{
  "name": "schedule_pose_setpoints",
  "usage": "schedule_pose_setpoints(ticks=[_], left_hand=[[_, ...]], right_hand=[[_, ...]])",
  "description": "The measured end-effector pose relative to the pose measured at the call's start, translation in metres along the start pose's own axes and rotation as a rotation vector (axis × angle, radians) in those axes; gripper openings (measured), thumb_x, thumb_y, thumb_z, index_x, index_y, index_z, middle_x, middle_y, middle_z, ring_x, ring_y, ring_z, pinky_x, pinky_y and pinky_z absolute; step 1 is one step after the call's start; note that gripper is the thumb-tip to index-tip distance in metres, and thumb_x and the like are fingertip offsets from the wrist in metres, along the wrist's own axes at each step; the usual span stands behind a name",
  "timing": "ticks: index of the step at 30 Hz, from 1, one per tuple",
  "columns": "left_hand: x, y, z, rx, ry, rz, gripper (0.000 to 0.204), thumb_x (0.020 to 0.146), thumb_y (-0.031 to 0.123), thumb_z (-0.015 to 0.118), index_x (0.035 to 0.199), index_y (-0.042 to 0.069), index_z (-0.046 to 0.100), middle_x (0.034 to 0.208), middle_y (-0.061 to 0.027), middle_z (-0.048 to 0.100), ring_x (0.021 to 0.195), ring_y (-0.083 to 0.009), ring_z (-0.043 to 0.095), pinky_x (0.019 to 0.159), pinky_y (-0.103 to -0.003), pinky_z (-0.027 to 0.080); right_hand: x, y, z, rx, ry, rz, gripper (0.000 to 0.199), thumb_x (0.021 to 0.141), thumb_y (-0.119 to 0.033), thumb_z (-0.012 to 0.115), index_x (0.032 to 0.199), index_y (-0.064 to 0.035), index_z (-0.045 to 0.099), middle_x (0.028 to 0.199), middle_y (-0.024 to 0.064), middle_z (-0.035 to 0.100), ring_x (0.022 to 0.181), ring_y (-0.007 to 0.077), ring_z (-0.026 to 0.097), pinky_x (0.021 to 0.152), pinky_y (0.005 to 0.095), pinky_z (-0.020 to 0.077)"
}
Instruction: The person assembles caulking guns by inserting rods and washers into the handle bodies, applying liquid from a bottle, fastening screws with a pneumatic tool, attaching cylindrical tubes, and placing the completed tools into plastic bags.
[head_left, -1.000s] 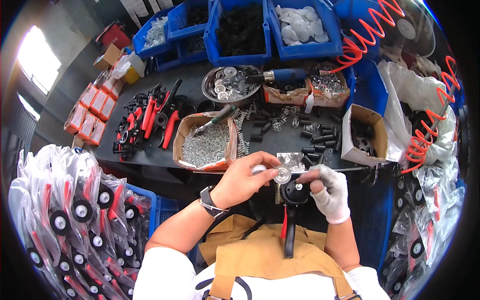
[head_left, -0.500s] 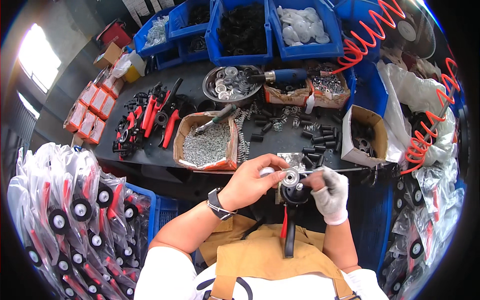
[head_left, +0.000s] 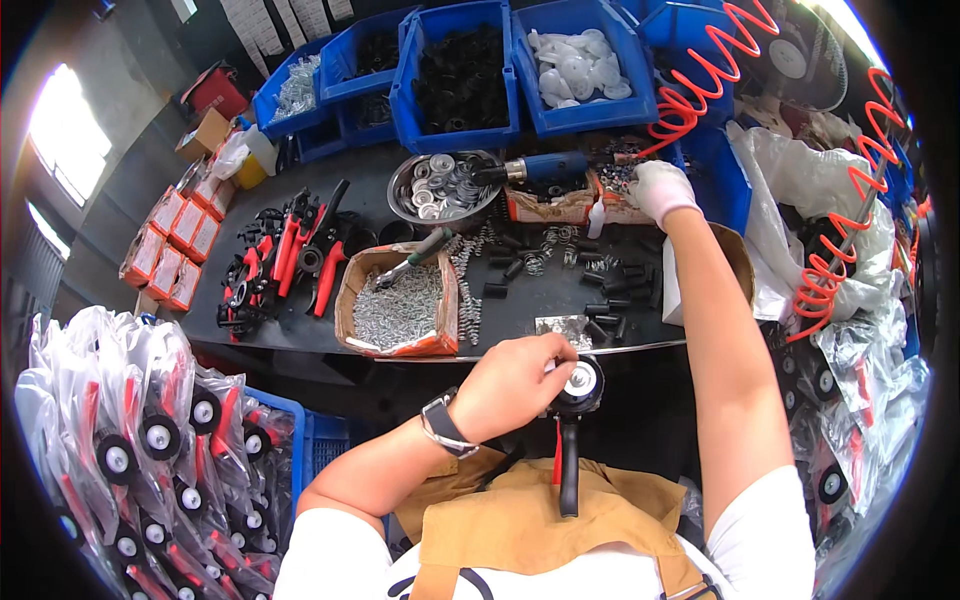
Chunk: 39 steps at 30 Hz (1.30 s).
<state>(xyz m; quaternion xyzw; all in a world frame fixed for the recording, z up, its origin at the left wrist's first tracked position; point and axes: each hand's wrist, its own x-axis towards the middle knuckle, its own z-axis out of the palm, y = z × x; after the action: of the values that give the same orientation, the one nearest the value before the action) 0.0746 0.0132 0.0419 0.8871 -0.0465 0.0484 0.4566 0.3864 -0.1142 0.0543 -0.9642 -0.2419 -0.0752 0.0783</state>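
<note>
In front of my body stands a hand tool with a black handle (head_left: 569, 480), a red lever (head_left: 558, 450) and a round black head. A silver metal disc (head_left: 580, 379) lies on that head. My left hand (head_left: 512, 388), bare with a dark wristwatch, is closed at the head's left edge, thumb beside the disc; the fingertips are partly hidden. My right hand (head_left: 663, 190), in a white glove, reaches far forward to a cardboard box of small metal nuts (head_left: 615, 178). Its fingertips are down among the parts, and I cannot see what they touch.
An open box of small screws (head_left: 400, 310) holds a green-handled tool (head_left: 430, 245). Black sleeves (head_left: 620, 290) and springs lie behind the bench edge. A steel bowl (head_left: 400, 200) holds metal discs. Blue bins (head_left: 455, 120) line the back; a red coiled hose (head_left: 690, 100) hangs right. Bagged tools (head_left: 150, 440) fill the left.
The silver disc has gone from my left fingers onto the tool's head. My right hand has left the tool and stretched forward to the nut box. The view has shifted slightly.
</note>
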Motion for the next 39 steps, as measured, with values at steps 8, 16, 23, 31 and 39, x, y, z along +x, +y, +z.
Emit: schedule_pose_setpoints(ticks=[8,16,23,31,39], left_hand=[[0.002,0.005,0.045,0.297,0.312,0.558,0.051,0.073,0.014,0.081,0.112,0.003,0.051,0.104,-0.0149,0.060,0.098,-0.0355,0.058,0.083,-0.042,0.049],[0.003,0.022,0.008,-0.242,-0.133,0.150,0.073,0.080,0.004,0.071,0.140,0.001,0.030,0.120,-0.0176,0.060,0.114,-0.0349,0.057,0.101,-0.041,0.042],[-0.009,0.016,0.015,-0.221,-0.023,-0.095,0.086,0.077,0.012,0.079,0.144,0.005,0.026,0.124,-0.0187,0.061,0.118,-0.0345,0.058,0.098,-0.038,0.045],[-0.020,-0.016,0.054,-0.314,0.191,0.106,0.112,0.077,-0.001,0.076,0.153,0.011,-0.005,0.135,-0.0174,0.052,0.125,-0.0286,0.053,0.111,-0.042,0.035],[-0.026,-0.035,0.084,-0.514,0.367,0.140,0.101,0.079,-0.006,0.069,0.153,0.006,0.001,0.133,-0.0193,0.053,0.119,-0.0292,0.058,0.102,-0.038,0.046]], right_hand=[[0.022,-0.024,0.011,-0.222,-0.142,-0.051,0.029,0.085,-0.008,0.053,0.108,-0.0015,0.070,0.110,0.0228,0.067,0.106,0.0339,0.065,0.093,0.0432,0.0521],[-0.019,-0.027,-0.037,-0.026,0.244,-0.191,0.019,0.089,-0.012,0.057,0.103,-0.0021,0.064,0.097,0.0223,0.068,0.095,0.0364,0.066,0.082,0.0468,0.0527],[-0.180,-0.062,-0.079,0.654,0.353,-0.577,0.018,0.076,-0.001,0.071,0.091,-0.0031,0.063,0.078,0.0112,0.064,0.069,0.0325,0.063,0.065,0.0384,0.0512],[-0.232,-0.044,-0.033,0.443,0.230,-0.934,0.047,0.062,-0.010,0.074,0.108,-0.0072,0.066,0.108,0.0098,0.063,0.092,0.0292,0.062,0.074,0.0384,0.0542],[-0.244,-0.063,-0.038,0.162,0.352,-0.926,0.027,0.071,-0.012,0.069,0.095,-0.0023,0.066,0.098,0.0096,0.062,0.087,0.0260,0.063,0.071,0.0372,0.0530]])
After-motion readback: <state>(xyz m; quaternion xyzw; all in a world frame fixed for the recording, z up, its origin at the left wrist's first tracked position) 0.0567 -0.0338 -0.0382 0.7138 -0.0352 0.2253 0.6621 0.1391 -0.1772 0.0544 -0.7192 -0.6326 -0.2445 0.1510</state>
